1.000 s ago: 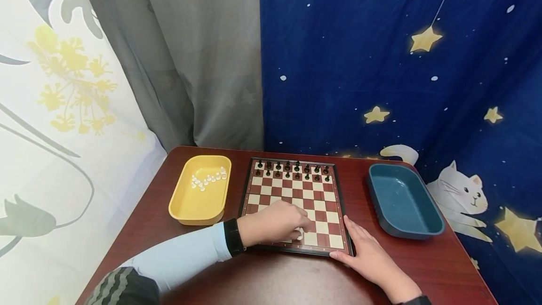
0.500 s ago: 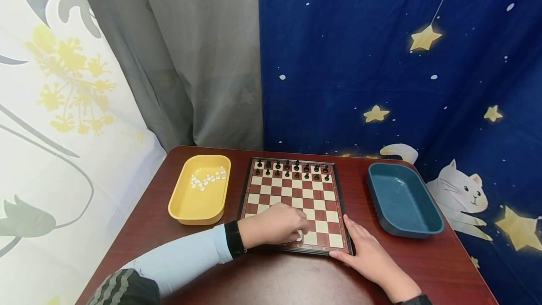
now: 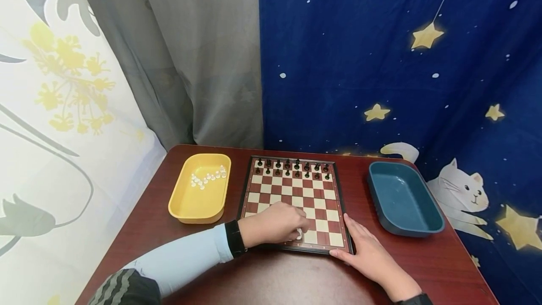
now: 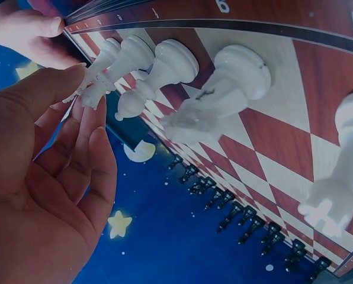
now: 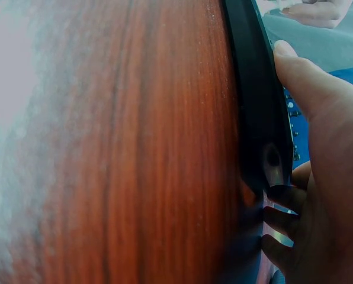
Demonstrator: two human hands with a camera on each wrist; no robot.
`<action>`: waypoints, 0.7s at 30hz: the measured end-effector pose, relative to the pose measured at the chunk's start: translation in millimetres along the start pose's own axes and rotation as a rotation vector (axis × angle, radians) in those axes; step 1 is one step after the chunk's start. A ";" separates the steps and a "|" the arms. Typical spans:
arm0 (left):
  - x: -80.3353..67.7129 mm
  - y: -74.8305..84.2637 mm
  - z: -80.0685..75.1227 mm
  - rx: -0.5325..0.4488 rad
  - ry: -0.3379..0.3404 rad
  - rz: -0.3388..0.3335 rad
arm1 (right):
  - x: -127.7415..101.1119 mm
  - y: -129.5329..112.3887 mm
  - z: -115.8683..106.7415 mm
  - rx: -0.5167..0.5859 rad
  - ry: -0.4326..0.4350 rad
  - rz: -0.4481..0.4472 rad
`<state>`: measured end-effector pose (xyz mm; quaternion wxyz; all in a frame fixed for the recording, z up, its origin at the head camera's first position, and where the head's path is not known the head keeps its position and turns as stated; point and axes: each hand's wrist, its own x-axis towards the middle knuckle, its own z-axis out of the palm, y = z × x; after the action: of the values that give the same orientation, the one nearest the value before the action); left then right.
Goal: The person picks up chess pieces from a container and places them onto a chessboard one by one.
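Hardly anything is shifting since half a second ago: both hands are keeping their places, and only the head view is sitting slightly differently.

Left fingers: thumb and fingertips are pinching a white chess piece (image 3: 299, 234) by its upper part, close over the near edge of the chess board (image 3: 319, 214); the other fingers are curving loosely below in the wrist view.
Left hand (image 3: 275, 222): lying knuckles up across the near squares in the head view.
Left forearm (image 3: 186, 253): reaching in from the lower left, wearing a light blue sleeve with a black cuff.
Right fingers: spreading apart from the thumb, which is resting on the near edge while they are lying along the right side.
Right hand (image 3: 370, 255): bracing at the board's near right corner.
White pieces (image 4: 218, 94): standing in a line beside the pinching fingers.
Black pieces (image 3: 287, 172): filling two far rows.
Yellow tray (image 3: 199, 206): standing left of the board, holding small white pieces (image 3: 212, 176).
Blue tray (image 3: 400, 201): standing right.
Table (image 3: 288, 281): bearing everything.
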<state>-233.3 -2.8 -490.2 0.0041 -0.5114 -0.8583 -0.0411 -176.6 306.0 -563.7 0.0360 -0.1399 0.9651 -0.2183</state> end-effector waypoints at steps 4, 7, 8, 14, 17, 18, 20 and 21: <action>0.1 -0.2 -1.0 0.001 0.015 0.007 | 0.6 -1.1 -0.9 0.003 -0.007 0.007; -0.1 0.2 -1.5 -0.005 0.008 0.006 | 0.0 -2.2 -1.6 0.000 -0.008 -0.002; -0.2 0.6 -1.9 -0.008 0.004 0.004 | -0.2 -2.3 -1.7 0.001 -0.005 -0.003; -2.5 -0.4 -5.4 0.001 -0.004 -0.026 | -0.9 -2.3 -2.3 0.004 0.003 -0.010; -6.3 -4.7 -8.5 0.017 -0.003 -0.057 | -0.5 -1.4 -1.4 0.002 0.004 -0.015; -8.1 -6.5 -10.0 0.022 0.000 -0.068 | -0.2 -0.9 -0.9 0.003 0.004 -0.012; -12.4 -11.3 -14.0 0.026 0.014 -0.093 | -0.3 -0.7 -1.1 0.002 0.004 -0.013; -14.9 -14.0 -16.5 0.025 0.024 -0.106 | -0.3 -0.4 -1.2 0.000 0.004 -0.013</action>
<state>-239.2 -23.7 -475.5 0.0185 -0.4648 -0.8845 -0.0365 -176.4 306.2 -562.4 0.0329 -0.1456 0.9643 -0.2189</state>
